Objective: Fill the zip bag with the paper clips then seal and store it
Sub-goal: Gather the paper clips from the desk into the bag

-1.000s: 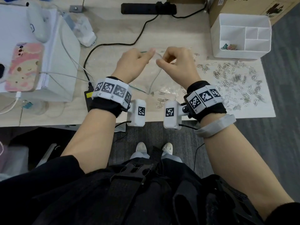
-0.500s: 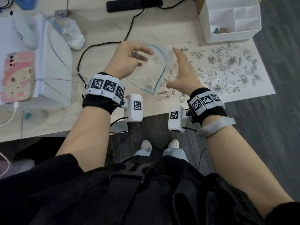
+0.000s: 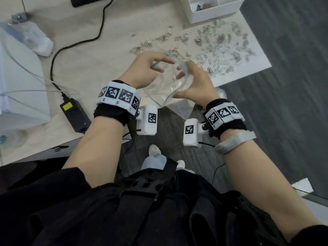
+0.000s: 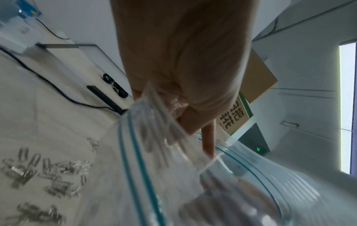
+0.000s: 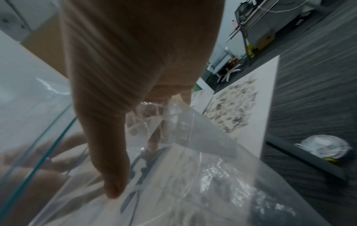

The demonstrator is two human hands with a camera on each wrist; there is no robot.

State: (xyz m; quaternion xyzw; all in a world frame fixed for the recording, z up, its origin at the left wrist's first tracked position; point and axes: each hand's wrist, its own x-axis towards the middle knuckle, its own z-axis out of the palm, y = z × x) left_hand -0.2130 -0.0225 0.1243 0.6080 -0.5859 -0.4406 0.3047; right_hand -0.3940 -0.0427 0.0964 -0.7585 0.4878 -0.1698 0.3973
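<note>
- One clear zip bag (image 3: 170,84) with blue-green zip line, held up over the near table edge (image 3: 239,80), mouth spread wide, bottom corner hanging past the edge over the grey carpet (image 3: 292,86).
- Left hand (image 3: 142,71): fingers and thumb curled, pinching the left side of the bag's rim; left wrist view shows rim plastic bunched under the fingers (image 4: 208,140).
- Right hand (image 3: 197,84): curled round the right side of the rim, thumb (image 5: 114,175) lying along the plastic, fingertips seen through the film.
- Paper clips (image 3: 221,45): silver, loose, too many and too blurred for a count; spread across the far right of the table on a white sheet (image 3: 255,57), nearest ones just beyond the bag's mouth. Contents of the bag not clear through the glare.
- One white organiser box (image 3: 211,13), far right, touching the far rim of the clip spread; small coloured items inside one compartment.
- One black power brick (image 3: 76,116) with yellow label at the near left edge, black cable (image 3: 74,45) running far.
- One white box-shaped unit (image 3: 19,89), far left.
- Bare wood between cable and clip spread, left of the hands.
</note>
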